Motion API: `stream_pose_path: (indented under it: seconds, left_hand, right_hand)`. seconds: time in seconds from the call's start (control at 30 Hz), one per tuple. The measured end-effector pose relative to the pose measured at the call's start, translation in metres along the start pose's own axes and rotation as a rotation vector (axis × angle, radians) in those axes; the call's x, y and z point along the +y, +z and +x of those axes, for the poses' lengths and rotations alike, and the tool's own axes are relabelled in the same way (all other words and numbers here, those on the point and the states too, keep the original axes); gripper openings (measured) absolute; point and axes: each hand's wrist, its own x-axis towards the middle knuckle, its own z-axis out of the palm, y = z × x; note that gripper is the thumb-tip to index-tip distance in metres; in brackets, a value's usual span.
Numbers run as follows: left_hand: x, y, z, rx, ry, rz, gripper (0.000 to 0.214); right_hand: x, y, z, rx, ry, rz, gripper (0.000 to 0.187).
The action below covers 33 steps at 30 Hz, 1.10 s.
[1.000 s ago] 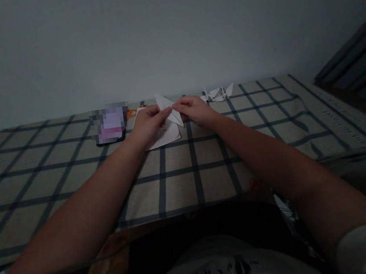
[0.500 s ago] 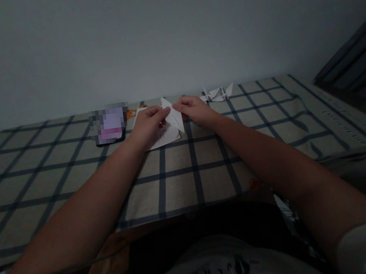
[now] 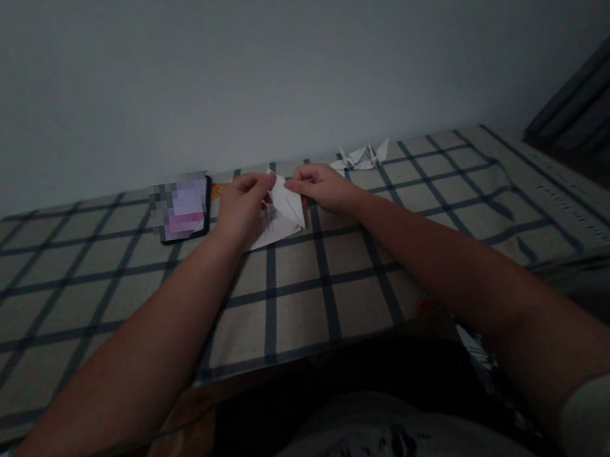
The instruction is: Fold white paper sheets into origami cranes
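Note:
A white, partly folded piece of paper (image 3: 288, 204) is held up between both hands over the checked cloth. My left hand (image 3: 243, 207) pinches its upper left edge with closed fingers. My right hand (image 3: 322, 185) pinches its right edge, fingers pressed together. Under the hands lies a flat white sheet (image 3: 276, 228) on the cloth.
A dark phone (image 3: 184, 210) with a lit screen lies left of the hands. Folded white paper figures (image 3: 363, 155) sit at the back near the wall. The checked cloth (image 3: 121, 283) covers a low surface; dark slats stand at the far right.
The folded paper's upper point has come down and the piece now looks flatter and lower between the hands. Both hands stayed in place, shifting only slightly.

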Motion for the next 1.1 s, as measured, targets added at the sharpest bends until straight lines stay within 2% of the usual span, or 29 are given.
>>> stream_pose_path:
  seconds: [0.2,0.4,0.53,0.67,0.73,0.9,1.0,1.1]
  left_hand:
    - [0.004,0.0,0.001,0.059,0.003,0.003,0.019]
    - [0.003,0.0,0.002,0.09,0.008,0.0,0.028]
    - [0.001,-0.001,0.004,0.115,0.014,0.012,0.023]
    - [0.0,-0.001,0.006,0.104,0.004,-0.021,0.019]
    - [0.0,-0.001,0.006,0.096,-0.01,-0.037,0.024]
    - [-0.002,-0.002,0.006,0.012,-0.012,-0.004,0.04]
    - [-0.004,-0.002,0.004,-0.044,-0.009,0.043,0.032]
    - [-0.004,-0.002,0.002,-0.072,0.015,0.037,0.026]
  right_hand:
    - [0.001,0.0,-0.001,-0.022,0.001,0.002,0.034]
    - [-0.002,0.001,-0.003,-0.045,0.014,0.002,0.035]
    - [0.003,0.0,-0.001,-0.055,0.004,0.001,0.034]
    - [0.007,0.0,0.0,-0.089,-0.002,0.029,0.025]
    - [0.006,0.001,0.001,-0.096,0.019,0.051,0.019]
    - [0.004,0.001,0.003,0.031,0.029,0.061,0.017]
    - [0.006,-0.001,0.006,0.115,0.021,0.068,0.019]
    - [0.008,-0.003,0.008,0.137,0.006,0.09,0.024]
